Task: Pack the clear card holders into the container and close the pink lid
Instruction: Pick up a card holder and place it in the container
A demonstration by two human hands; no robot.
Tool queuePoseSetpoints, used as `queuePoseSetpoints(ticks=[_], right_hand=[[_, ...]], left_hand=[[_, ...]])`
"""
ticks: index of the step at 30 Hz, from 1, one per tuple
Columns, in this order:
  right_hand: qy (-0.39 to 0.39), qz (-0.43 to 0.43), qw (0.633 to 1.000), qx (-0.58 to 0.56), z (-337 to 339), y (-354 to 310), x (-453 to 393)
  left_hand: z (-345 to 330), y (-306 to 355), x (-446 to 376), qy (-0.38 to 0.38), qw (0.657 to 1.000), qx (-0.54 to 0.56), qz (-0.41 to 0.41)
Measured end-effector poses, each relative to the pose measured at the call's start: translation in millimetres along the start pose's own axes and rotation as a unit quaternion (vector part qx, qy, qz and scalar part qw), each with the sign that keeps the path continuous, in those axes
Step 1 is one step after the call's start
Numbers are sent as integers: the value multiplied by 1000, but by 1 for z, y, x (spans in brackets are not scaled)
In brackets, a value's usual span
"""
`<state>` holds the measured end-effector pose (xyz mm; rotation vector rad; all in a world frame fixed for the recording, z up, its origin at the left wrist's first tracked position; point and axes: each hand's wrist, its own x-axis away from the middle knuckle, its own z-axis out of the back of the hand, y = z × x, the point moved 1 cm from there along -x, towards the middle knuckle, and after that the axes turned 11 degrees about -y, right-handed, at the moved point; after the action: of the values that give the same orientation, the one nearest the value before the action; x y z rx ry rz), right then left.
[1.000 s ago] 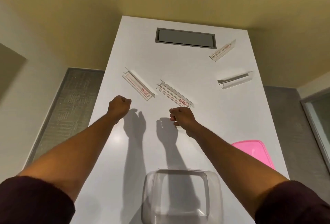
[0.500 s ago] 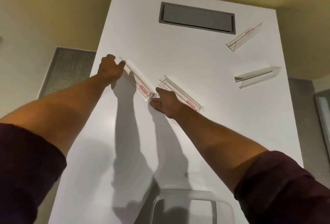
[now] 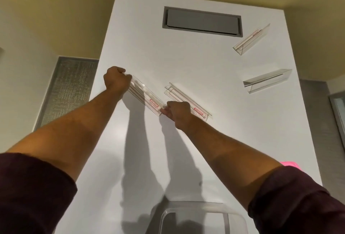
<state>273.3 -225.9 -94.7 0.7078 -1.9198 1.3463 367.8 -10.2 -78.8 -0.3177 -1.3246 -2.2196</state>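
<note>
We see the left hand [image 3: 115, 80] and the right hand [image 3: 177, 111] gripping the two ends of one clear card holder [image 3: 144, 97], above the white table [image 3: 186, 62]. The clear container [image 3: 196, 218] stands at the near edge.

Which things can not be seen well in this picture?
- Pink lid: head view, mostly hidden behind the right arm.
- Container: cut off by the bottom edge.
- Fingers of the left hand and right hand: curled around the ends of the card holder.
- Its red label: too small to read.
</note>
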Motion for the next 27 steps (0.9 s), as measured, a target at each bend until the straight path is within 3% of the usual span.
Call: queuePoseSetpoints(ticks=[7, 15, 19, 23, 27], right_hand=[[19, 51, 993, 101, 35, 20, 52], [42, 87, 986, 134, 80, 45, 136], [42, 165, 955, 244, 103, 59, 175], [27, 244, 937, 247, 120, 74, 217], [57, 329, 903, 271, 129, 91, 259]], left_hand=[[6, -16, 80, -40, 995, 78, 48], [12, -30, 189, -149, 985, 90, -17], [11, -43, 247, -153, 976, 149, -48], [6, -58, 303, -145, 969, 189, -60], [-5, -62, 359, -204, 942, 260, -58]])
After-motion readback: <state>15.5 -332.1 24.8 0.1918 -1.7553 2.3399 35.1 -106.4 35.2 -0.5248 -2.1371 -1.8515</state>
